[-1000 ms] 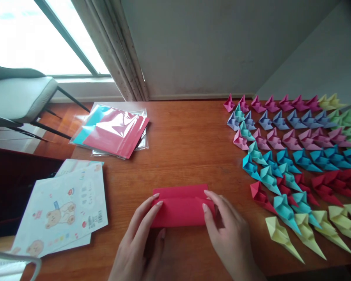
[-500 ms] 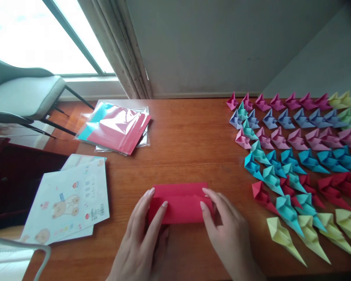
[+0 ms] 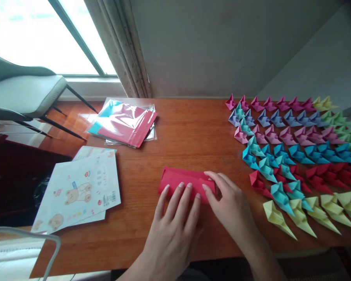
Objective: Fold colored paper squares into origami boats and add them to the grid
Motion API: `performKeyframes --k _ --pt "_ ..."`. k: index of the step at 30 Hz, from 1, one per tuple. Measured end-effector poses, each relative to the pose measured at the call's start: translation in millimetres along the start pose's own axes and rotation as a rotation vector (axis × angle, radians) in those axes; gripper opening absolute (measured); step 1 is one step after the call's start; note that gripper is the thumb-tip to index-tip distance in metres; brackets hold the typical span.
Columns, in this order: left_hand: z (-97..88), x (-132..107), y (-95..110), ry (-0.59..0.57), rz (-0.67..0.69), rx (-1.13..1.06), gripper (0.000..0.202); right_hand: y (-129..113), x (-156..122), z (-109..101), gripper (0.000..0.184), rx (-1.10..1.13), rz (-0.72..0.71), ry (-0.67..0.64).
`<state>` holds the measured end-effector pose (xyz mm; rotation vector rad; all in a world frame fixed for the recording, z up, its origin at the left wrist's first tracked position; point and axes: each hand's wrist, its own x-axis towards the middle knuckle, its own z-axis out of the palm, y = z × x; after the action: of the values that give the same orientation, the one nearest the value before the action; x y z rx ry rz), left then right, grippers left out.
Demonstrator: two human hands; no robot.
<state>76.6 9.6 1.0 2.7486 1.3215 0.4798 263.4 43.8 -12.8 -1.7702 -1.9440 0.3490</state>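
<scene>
A folded sheet of red paper [image 3: 185, 177] lies on the wooden table in front of me, slightly tilted, with its upper layer lifted a little along the far side. Spread across the near half of the paper is my left hand [image 3: 172, 224], its fingers stretched out and the fingertips resting on the surface. My right hand [image 3: 229, 201] grips the right end of the paper between thumb and fingers. Part of the near edge is hidden under the left hand.
Rows of folded paper pieces in several colours, such as yellow ones [image 3: 302, 218] and blue ones [image 3: 300, 153], fill the right side of the table [image 3: 193, 132]. Plastic-wrapped coloured paper [image 3: 125, 121] and bear-printed sheets [image 3: 84, 187] lie left. A chair [image 3: 26, 91] stands by the window.
My left hand has moved right, from the paper's left end onto its near middle, with fingers spread. The paper has turned slightly clockwise. My right hand keeps to the right end. The view has shifted.
</scene>
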Motion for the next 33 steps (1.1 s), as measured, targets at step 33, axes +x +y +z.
performKeyframes --k 33 --pt "8.4 8.6 -4.9 -0.036 -0.053 -0.032 0.06 12.0 15.5 -4.3 0.018 0.002 -0.02 -0.019"
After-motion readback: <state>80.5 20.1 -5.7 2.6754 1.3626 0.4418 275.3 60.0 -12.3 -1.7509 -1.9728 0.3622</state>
